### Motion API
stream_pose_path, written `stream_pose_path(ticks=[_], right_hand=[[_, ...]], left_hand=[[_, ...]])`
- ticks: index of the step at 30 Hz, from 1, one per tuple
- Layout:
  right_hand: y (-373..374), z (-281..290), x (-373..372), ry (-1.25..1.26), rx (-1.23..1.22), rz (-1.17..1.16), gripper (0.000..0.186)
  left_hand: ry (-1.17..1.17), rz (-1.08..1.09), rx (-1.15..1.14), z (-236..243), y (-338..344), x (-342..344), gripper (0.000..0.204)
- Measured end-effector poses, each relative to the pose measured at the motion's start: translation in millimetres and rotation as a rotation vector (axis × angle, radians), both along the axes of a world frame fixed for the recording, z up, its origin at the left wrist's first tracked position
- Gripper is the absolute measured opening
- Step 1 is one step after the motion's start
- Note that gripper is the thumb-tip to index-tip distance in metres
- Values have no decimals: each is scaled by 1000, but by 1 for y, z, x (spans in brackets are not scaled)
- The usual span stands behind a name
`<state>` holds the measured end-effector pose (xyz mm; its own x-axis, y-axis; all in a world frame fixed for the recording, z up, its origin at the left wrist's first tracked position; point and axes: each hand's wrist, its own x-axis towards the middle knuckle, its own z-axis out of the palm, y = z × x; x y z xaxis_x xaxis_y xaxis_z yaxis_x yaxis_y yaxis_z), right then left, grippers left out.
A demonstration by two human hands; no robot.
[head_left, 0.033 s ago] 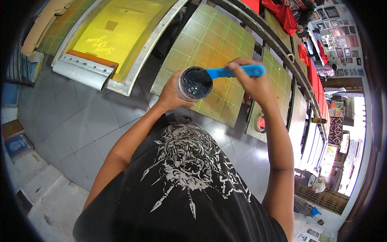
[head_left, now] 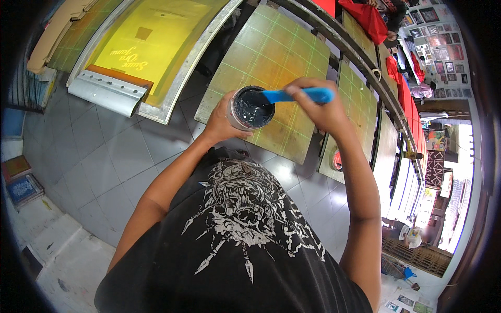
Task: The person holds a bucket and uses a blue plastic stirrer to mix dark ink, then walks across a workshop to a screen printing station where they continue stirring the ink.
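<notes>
My left hand (head_left: 220,121) is wrapped round a clear round tub (head_left: 241,123), tilted so that its mouth faces up at me. Thick, glossy black ink (head_left: 254,110) fills much of it and smears its rim. A blue spatula (head_left: 316,95) is gripped by its handle in my right hand (head_left: 322,110). Its blade end dips into the ink near the tub's right side, so the tip is hidden. Both hands are over the near part of a greenish, grid-lined printing board (head_left: 271,62).
Left stands a yellow printing screen (head_left: 151,47) with a metal-and-orange squeegee (head_left: 109,93) across its near end. More boards (head_left: 357,99) run along a dark rail to the right. A lid-like red round thing (head_left: 337,160) lies on one. Another person (head_left: 394,15) handles red cloth (head_left: 368,23) at upper right.
My right hand has shifted a little left, pushing the spatula farther over the tub. The left hand and the tub stay in place.
</notes>
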<state>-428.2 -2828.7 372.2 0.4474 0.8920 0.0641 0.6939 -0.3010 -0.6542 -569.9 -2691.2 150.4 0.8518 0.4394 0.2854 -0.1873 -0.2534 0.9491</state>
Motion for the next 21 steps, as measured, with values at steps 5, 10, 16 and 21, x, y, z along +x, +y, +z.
stream_pose_path(ticks=[5, 10, 16, 21], right_hand=[[14, -14, -3, 187, -52, -6, 26], [14, -7, -5, 209, 138, -208, 29], [21, 0, -15, 135, 9, -53, 23], [29, 5, -17, -4, -93, 69, 23]], left_hand=[[-10, -7, -6, 1, 0, 0, 116], [-7, 3, 44, 2, 1, 1, 118], [1, 12, 18, 4, 0, -1, 116], [-11, -1, -39, 6, 0, -1, 111]])
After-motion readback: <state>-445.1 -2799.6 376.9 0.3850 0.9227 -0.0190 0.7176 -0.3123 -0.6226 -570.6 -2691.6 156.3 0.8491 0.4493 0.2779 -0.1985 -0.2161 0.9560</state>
